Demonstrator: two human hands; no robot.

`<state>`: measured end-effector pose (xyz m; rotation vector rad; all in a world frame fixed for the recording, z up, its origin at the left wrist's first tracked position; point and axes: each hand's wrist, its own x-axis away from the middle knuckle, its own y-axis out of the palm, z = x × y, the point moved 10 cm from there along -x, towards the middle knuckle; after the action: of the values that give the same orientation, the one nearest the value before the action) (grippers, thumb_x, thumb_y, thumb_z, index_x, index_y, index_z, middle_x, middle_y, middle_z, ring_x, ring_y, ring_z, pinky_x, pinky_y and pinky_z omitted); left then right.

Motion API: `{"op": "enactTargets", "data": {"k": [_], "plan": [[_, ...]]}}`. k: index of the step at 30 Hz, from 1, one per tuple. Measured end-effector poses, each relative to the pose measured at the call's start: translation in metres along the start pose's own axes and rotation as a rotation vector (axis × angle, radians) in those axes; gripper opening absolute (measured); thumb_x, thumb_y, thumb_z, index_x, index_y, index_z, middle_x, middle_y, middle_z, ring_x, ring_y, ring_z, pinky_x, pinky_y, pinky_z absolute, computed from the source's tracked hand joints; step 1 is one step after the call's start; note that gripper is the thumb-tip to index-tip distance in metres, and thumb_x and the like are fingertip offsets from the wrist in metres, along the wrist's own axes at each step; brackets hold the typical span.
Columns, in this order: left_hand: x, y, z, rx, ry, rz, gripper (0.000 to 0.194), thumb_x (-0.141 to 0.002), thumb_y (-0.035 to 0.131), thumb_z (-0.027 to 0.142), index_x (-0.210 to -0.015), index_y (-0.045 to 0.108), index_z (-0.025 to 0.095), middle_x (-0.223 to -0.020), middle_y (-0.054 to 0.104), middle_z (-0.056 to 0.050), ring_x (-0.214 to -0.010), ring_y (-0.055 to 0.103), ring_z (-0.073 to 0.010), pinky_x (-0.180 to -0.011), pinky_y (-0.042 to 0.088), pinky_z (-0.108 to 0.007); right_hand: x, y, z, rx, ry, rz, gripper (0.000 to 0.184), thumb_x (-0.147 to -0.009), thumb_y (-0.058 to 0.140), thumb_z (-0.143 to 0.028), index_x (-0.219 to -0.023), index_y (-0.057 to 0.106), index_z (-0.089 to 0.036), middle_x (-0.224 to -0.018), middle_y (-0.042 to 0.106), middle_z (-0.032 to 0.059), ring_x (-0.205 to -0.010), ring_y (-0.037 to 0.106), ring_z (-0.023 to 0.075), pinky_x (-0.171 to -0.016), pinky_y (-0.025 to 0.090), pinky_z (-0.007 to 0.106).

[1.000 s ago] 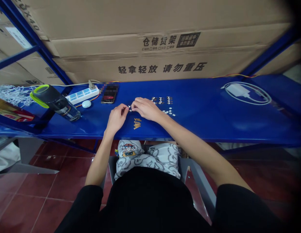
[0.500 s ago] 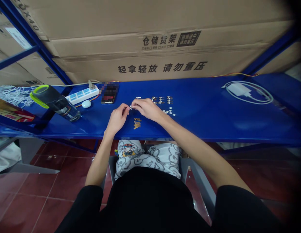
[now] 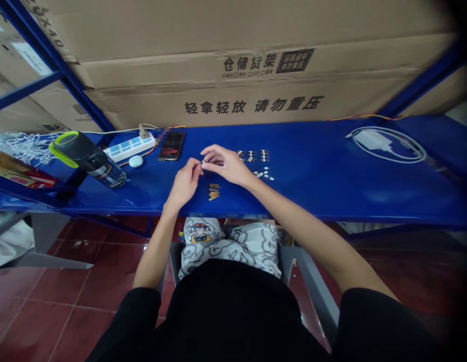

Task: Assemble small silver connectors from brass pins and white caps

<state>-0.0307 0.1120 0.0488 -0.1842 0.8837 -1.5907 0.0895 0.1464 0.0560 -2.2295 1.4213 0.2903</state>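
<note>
My left hand (image 3: 187, 180) pinches a small white part (image 3: 203, 162), mostly covered by fingertips. My right hand (image 3: 226, 165) meets it there, thumb at the part and the other fingers raised and curved; whether it grips the part too is hard to see. Below the hands lie several flat brass-coloured pieces (image 3: 214, 192) in a small group. Right of my right hand, several small white-and-metal assemblies (image 3: 252, 155) stand in rows, partly hidden by that hand. Loose small white pieces (image 3: 266, 175) are scattered just in front of them.
On the left of the blue shelf top (image 3: 316, 186) are a dark bottle (image 3: 93, 161), a white power strip (image 3: 131, 147), a round white object (image 3: 135, 161) and a phone (image 3: 171, 147). A white charger with coiled cable (image 3: 372, 140) lies right. Cardboard boxes (image 3: 203, 80) stand behind.
The fingers of my right hand have lifted and spread from a tight pinch, with the thumb still at the white part. My left hand keeps its pinch in nearly the same place.
</note>
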Motion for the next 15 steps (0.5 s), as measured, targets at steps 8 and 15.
{"op": "enactTargets", "data": {"k": [8,15], "plan": [[-0.001,-0.001,0.006,0.046,0.028,0.004,0.015,-0.107,0.044,0.03,-0.1,0.054,0.022,-0.089,0.07,-0.001,-0.075,0.065,-0.0151,-0.074,0.048,-0.029,-0.002,0.0,0.001,-0.102,0.056,-0.01,0.025,-0.079,0.08,-0.037,-0.096,0.075,-0.018,-0.083,0.076,0.003,-0.079,0.07,0.0181,-0.081,0.056,0.037],[0.005,-0.004,0.008,-0.078,0.054,-0.061,0.017,-0.107,0.041,0.029,-0.099,0.054,0.023,-0.088,0.068,-0.001,-0.078,0.063,-0.0172,-0.076,0.047,-0.031,0.013,-0.029,-0.001,0.051,0.109,0.044,0.02,-0.079,0.078,-0.037,-0.087,0.076,-0.02,-0.085,0.076,0.0042,-0.079,0.069,0.0192,-0.079,0.055,0.038]]}}
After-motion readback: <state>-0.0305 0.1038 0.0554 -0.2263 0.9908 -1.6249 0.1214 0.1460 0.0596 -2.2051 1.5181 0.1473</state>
